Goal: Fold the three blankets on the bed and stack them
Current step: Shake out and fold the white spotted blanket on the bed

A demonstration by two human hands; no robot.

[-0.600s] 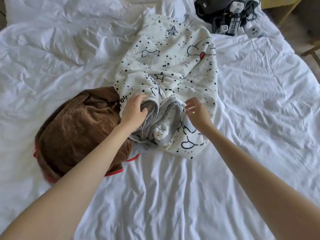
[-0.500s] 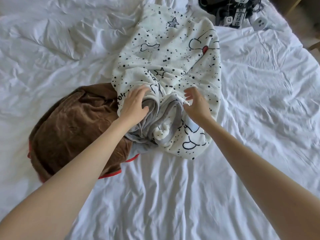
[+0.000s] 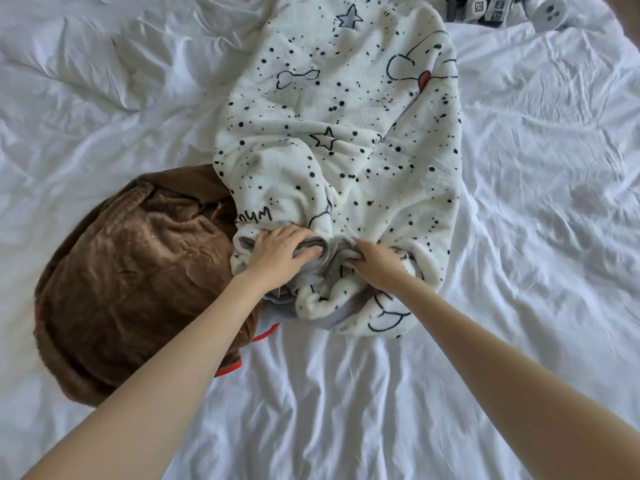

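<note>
Bed (image 3: 86,98): covered by a white, heavily creased sheet, which fills the view on all sides.
Brown blanket (image 3: 138,278): seen at the left, bunched in a rounded heap on the sheet; a red trim is visible along its near edge. Its right side is overlapped by the white blanket.
Left forearm: extended from the lower left corner, crossing over the near right part of the brown heap.
Left hand (image 3: 280,251): placed on the near left edge of the white blanket; the fingers are curled over a bunched fold and the fabric is gripped.
White blanket (image 3: 346,133): laid lengthwise up the middle of the bed, unfolded and rumpled; a print of black dots, stars and outline figures is noted. The near end is gathered in folds between the two hands.
Grey layer (image 3: 332,268): exposed in the folds at the near end; whether it is the blanket's lining or a separate cloth cannot be told.
Right hand (image 3: 377,265): set just right of the left hand; the fingers are tucked into a fold, fabric is gripped, fingertips are hidden.
Dark gear (image 3: 485,8): cut off at the top edge, right of centre.
Pale device (image 3: 550,12): lying beside it on the sheet.
</note>
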